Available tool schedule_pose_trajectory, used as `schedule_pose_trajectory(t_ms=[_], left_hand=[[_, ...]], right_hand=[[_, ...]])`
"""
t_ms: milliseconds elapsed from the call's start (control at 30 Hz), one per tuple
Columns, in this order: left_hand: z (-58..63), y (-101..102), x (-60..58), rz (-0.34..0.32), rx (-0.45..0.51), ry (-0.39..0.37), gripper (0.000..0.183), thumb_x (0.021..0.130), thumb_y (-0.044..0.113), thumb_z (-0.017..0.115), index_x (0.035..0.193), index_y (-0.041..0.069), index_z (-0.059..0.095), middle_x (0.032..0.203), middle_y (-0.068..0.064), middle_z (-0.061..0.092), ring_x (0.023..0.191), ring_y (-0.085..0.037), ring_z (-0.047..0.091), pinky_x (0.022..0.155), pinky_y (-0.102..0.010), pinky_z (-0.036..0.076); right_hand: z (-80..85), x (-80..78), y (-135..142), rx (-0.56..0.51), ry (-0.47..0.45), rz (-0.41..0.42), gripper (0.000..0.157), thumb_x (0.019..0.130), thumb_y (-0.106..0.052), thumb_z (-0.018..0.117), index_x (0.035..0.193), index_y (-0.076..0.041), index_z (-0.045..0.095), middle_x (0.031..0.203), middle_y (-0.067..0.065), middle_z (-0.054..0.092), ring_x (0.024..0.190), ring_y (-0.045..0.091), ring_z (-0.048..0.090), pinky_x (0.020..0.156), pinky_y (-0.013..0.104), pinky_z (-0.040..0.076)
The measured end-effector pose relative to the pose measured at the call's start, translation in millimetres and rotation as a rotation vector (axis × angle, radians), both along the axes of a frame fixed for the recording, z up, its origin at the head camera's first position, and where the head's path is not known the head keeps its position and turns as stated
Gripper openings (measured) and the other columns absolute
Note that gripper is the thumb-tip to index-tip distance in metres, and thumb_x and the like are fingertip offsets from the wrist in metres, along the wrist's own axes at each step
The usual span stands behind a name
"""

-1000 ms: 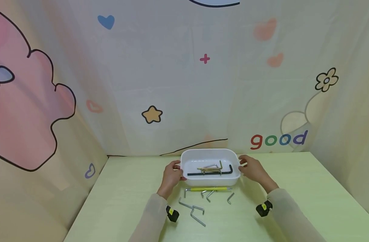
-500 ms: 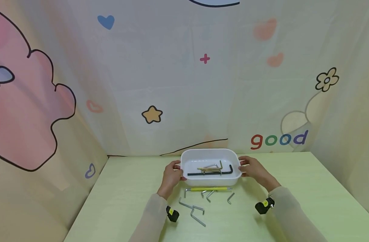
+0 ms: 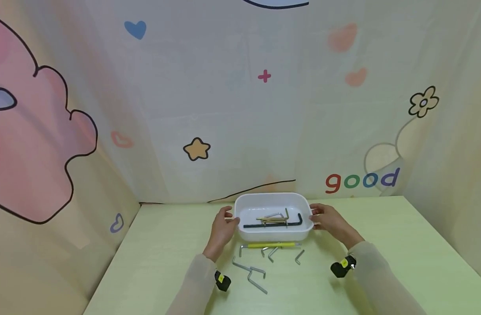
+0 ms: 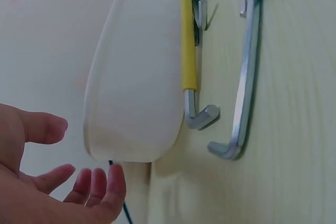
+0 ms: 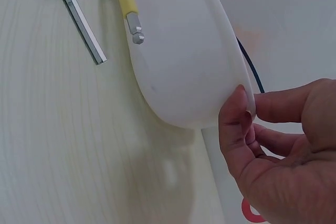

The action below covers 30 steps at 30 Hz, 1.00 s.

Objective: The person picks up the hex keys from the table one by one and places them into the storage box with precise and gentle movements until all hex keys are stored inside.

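Note:
A white plastic tray (image 3: 273, 235) stands at the back of the table, with several hex keys, among them a long black hex key (image 3: 272, 225), lying inside. My right hand (image 3: 330, 222) pinches the tray's right rim between thumb and fingers, plainest in the right wrist view. At the left end, my left hand (image 3: 222, 229) is beside the tray; the left wrist view shows its thumb and fingers spread, with a gap between thumb and rim. Just in front of the tray lies a hex key with a yellow sleeve (image 4: 188, 35).
Several silver hex keys lie loose in front, including a long hex key (image 3: 257, 283) and a short hex key (image 5: 79, 22) at the right. Close behind the tray hangs a printed curtain (image 3: 224, 109). The pale table (image 3: 165, 245) extends to both sides.
My left hand's fingers have loosened and come away from the tray's rim. My right hand has taken a firmer grip on the right rim. The tray and hex keys stay in place.

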<state>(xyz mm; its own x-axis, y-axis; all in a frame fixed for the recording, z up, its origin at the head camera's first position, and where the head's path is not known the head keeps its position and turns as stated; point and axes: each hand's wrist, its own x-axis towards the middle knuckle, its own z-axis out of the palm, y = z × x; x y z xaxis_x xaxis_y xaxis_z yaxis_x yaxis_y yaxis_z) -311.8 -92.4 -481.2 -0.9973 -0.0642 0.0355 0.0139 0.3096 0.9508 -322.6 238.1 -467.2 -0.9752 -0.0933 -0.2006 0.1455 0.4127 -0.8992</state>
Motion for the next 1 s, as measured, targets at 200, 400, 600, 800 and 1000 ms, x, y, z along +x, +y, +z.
schedule_pose_trajectory(t_ms=[200, 400, 600, 800, 1000], left_hand=[[9.1, 2, 10.0, 0.005, -0.148, 0.197, 0.046, 0.09, 0.011, 0.064, 0.133, 0.002, 0.052, 0.118, -0.017, 0.053, 0.109, -0.032, 0.054, 0.091, -0.044, 0.049], [14.8, 1, 25.7, -0.066, -0.223, 0.316, 0.043, 0.091, 0.008, 0.063, 0.132, 0.001, 0.054, 0.122, -0.017, 0.052, 0.111, -0.034, 0.054, 0.089, -0.042, 0.052], [21.9, -4, 39.2, -0.135, -0.295, 0.452, 0.039, 0.091, 0.008, 0.062, 0.13, 0.006, 0.057, 0.13, -0.012, 0.053, 0.118, -0.03, 0.055, 0.094, -0.045, 0.053], [28.9, -6, 56.3, -0.22, -0.455, 0.534, 0.039, 0.094, 0.013, 0.062, 0.132, 0.013, 0.056, 0.134, -0.005, 0.053, 0.127, -0.025, 0.051, 0.103, -0.044, 0.048], [30.7, -6, 72.7, -0.295, -0.574, 0.546, 0.04, 0.095, 0.017, 0.062, 0.134, 0.017, 0.053, 0.137, -0.002, 0.051, 0.128, -0.021, 0.049, 0.105, -0.039, 0.048]], right_hand=[[-2.3, -0.6, 1, -0.021, 0.011, -0.002, 0.053, 0.096, -0.001, 0.053, 0.145, 0.006, 0.036, 0.125, 0.022, 0.045, 0.101, 0.027, 0.054, 0.082, 0.03, 0.057], [-3.9, -0.4, 1, -0.044, 0.008, -0.01, 0.052, 0.095, -0.001, 0.052, 0.145, 0.005, 0.037, 0.123, 0.02, 0.045, 0.1, 0.026, 0.053, 0.08, 0.028, 0.056], [-3.8, -0.2, 0, -0.052, 0.014, -0.004, 0.052, 0.095, -0.001, 0.053, 0.145, 0.005, 0.037, 0.123, 0.02, 0.045, 0.099, 0.025, 0.053, 0.079, 0.027, 0.055], [-3.8, 0.6, 1, -0.054, -0.002, -0.007, 0.054, 0.096, -0.003, 0.053, 0.146, 0.004, 0.035, 0.127, 0.021, 0.044, 0.104, 0.027, 0.052, 0.082, 0.029, 0.056], [-4.0, 0.0, 1, -0.058, -0.012, -0.012, 0.054, 0.096, -0.003, 0.053, 0.147, 0.003, 0.035, 0.127, 0.021, 0.043, 0.106, 0.028, 0.051, 0.083, 0.029, 0.056]])
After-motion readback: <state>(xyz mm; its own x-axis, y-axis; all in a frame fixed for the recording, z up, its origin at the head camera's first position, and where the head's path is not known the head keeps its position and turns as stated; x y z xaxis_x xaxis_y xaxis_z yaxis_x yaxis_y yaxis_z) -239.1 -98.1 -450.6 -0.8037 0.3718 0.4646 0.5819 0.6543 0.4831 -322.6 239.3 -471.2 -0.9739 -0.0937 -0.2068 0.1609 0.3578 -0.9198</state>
